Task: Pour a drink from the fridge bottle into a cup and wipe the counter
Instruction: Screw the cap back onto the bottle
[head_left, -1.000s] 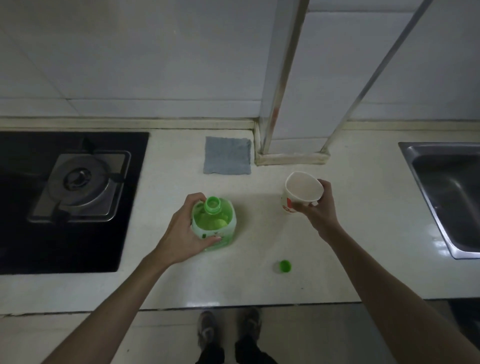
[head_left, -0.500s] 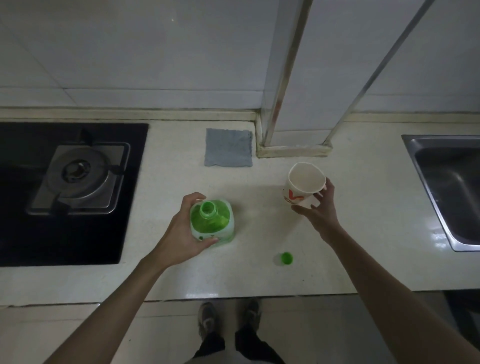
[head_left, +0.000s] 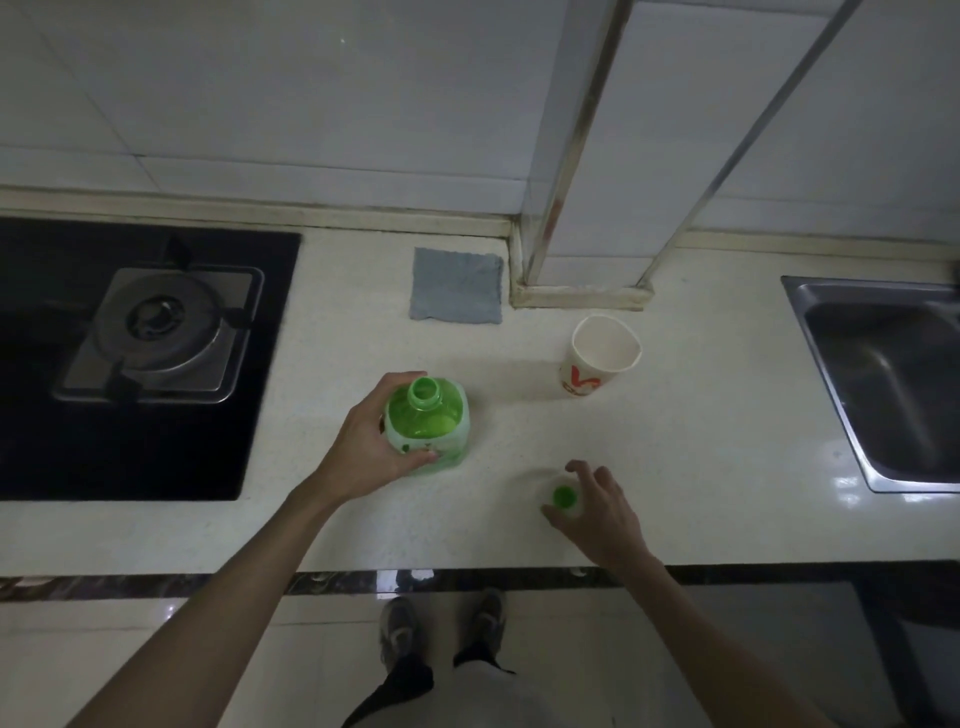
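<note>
Squarish green bottle (head_left: 427, 426), uncapped, standing upright

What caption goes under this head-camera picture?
Left hand grips the open green bottle; right hand reaches for its cap, cup standing behind.

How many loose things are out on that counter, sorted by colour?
Green: 2, the bottle and the cap
White with red print: 1, the paper cup
Grey: 1, the cloth
Total: 4
</note>
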